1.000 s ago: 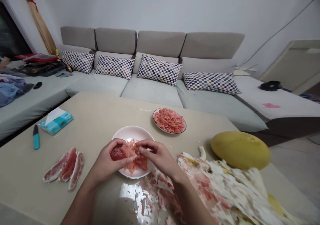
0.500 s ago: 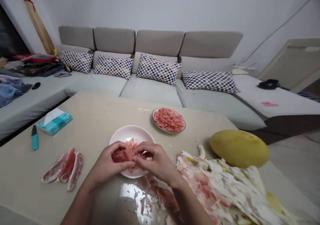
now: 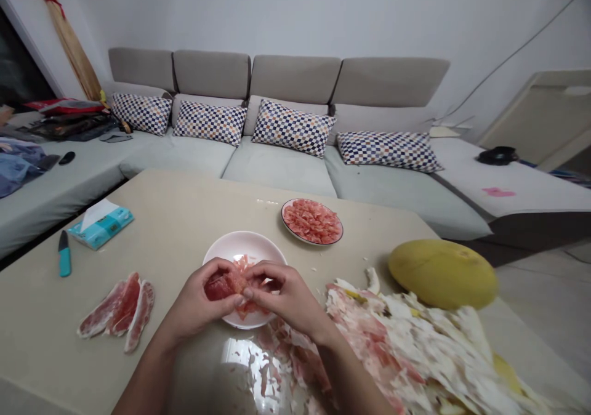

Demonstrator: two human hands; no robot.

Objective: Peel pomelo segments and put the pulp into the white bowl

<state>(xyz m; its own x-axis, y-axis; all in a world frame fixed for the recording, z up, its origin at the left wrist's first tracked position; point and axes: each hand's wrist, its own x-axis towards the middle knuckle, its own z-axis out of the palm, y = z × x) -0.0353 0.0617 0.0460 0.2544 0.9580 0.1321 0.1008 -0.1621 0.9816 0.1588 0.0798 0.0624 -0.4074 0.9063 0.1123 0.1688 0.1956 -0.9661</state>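
Note:
Over a white bowl (image 3: 226, 242), my left hand (image 3: 196, 301) is closed around a red pomelo segment (image 3: 219, 287). My right hand (image 3: 284, 298) pinches the same segment at its right end, thumb and forefinger pressed together near my left fingertips. Small pink pulp pieces (image 3: 244, 260) lie in the bowl beneath. Left of my left arm, several pomelo segments (image 3: 122, 310) with whitish skin rest on the table. Beyond my right hand stands a dark-rimmed plate (image 3: 340, 233) heaped with pink pulp (image 3: 311, 221). My palms hide part of the segment and the bowl.
A pile of white peel and membranes (image 3: 415, 341) spreads over the table's right side, beside a whole yellow-green pomelo (image 3: 443, 273). At the left lie a turquoise-handled knife (image 3: 64, 260) and a blue tissue pack (image 3: 101, 225). A sofa (image 3: 277, 169) with checkered cushions stands behind the table (image 3: 184, 202).
My fingers have shifted slightly on the pomelo segment, and a little more of its pulp shows between my hands. Everything else stays where it was.

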